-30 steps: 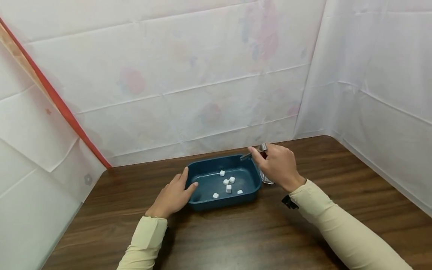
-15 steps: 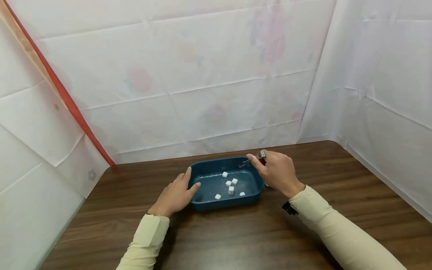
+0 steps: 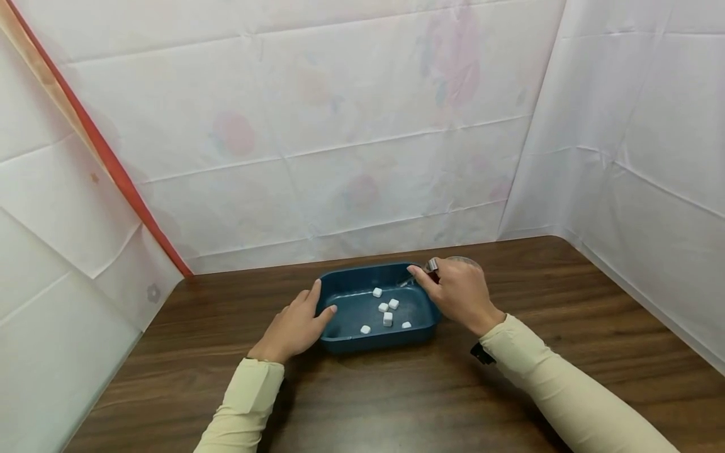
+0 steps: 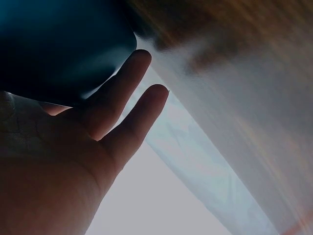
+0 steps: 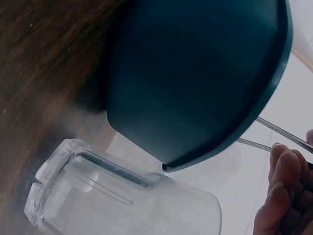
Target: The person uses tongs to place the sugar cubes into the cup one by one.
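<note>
A dark blue rectangular tray (image 3: pixel 376 341) stands on the table with several small white cubes (image 3: pixel 387 319) scattered inside. My left hand (image 3: pixel 294 330) rests at its left end, thumb over the rim. In the left wrist view, the fingers (image 4: pixel 149 105) of that hand stretch out straight beside the tray's outer wall. My right hand (image 3: pixel 464 296) holds metal tongs (image 3: pixel 432 264) above the tray's right end, tips reaching down inside the back right corner. In the right wrist view, both arms of the tongs pass behind the tray's rim, which hides their tips.
A clear drinking glass (image 5: pixel 161 205) stands just right of the tray, with a whitish piece (image 5: pixel 84 178) showing near its base. In the head view my right hand mostly covers it. White sheeting (image 3: pixel 362 157) hangs behind the brown wooden table (image 3: pixel 362 402).
My right hand has moved a little down and left, taking the tongs' tips lower into the tray. The glass's rim now shows behind that hand. My left hand stays at the tray.
</note>
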`<action>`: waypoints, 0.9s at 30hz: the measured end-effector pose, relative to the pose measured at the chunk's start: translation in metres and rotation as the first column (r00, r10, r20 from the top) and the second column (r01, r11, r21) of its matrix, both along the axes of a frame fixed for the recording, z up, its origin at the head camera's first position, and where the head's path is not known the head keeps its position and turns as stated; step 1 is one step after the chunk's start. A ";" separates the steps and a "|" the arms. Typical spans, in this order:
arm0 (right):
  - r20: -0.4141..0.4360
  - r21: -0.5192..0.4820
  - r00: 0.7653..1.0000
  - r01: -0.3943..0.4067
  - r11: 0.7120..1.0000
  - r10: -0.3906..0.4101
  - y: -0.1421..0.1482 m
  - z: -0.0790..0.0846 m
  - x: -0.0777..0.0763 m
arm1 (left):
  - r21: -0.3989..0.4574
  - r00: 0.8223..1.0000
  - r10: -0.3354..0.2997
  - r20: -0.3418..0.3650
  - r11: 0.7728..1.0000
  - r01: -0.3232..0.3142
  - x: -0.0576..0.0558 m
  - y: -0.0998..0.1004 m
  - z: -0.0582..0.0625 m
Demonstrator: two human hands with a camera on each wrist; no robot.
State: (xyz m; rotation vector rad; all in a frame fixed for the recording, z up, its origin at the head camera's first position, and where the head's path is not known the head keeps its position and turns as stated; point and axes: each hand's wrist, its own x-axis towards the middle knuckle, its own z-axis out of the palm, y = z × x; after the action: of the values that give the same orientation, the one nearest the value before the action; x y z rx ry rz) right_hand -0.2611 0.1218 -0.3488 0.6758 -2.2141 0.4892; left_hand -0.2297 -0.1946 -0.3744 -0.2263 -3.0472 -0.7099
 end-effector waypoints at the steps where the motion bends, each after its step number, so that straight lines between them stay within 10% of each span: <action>1: 0.000 0.001 1.000 0.002 1.000 -0.002 0.000 -0.001 0.000 | -0.001 1.000 0.002 0.003 1.000 -0.002 0.000 0.000 0.000; 27: 0.095 0.007 0.993 -0.072 0.997 0.071 -0.005 -0.008 0.000 | 0.003 1.000 0.000 0.005 1.000 0.000 0.000 0.000 0.003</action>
State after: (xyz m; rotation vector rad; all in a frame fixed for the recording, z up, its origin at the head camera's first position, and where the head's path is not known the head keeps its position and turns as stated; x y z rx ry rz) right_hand -0.2615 0.1168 -0.3570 0.7545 -2.2883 0.5561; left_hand -0.2295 -0.1948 -0.3716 -0.2248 -3.0512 -0.7158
